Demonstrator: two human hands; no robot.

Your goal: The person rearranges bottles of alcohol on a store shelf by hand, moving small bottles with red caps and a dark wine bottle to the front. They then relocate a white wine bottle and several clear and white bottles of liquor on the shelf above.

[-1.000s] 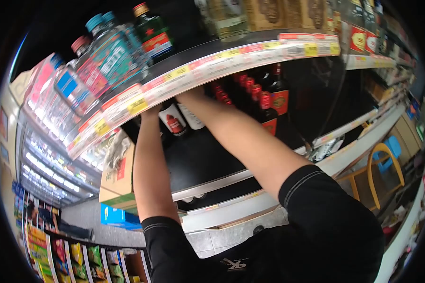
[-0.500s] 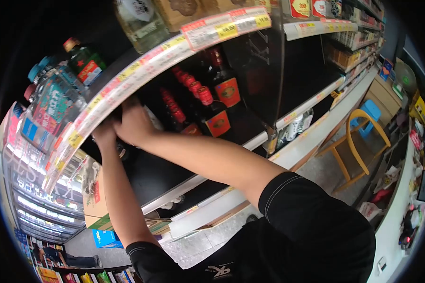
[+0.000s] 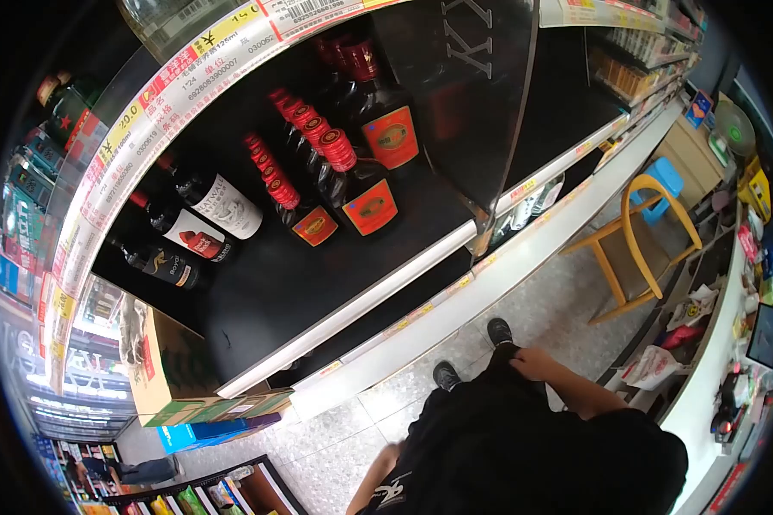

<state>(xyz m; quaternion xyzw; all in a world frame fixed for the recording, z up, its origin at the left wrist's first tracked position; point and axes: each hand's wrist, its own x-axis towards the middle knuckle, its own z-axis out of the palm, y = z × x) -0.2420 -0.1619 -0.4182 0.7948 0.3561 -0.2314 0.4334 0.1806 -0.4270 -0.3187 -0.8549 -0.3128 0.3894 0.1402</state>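
Right hand (image 3: 534, 364) seemingly touches black clothing (image 3: 532, 451); left hand (image 3: 388, 457) alongside; can't tell either grip.

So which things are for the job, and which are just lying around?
For the job, it seems:
- the front three wine bottles, where both hands were reaching before
- the black shelf under them
- the left hand and right hand, now down by the body

Just around:
- wooden chair
- blue stool
- plastic bag
- cardboard box
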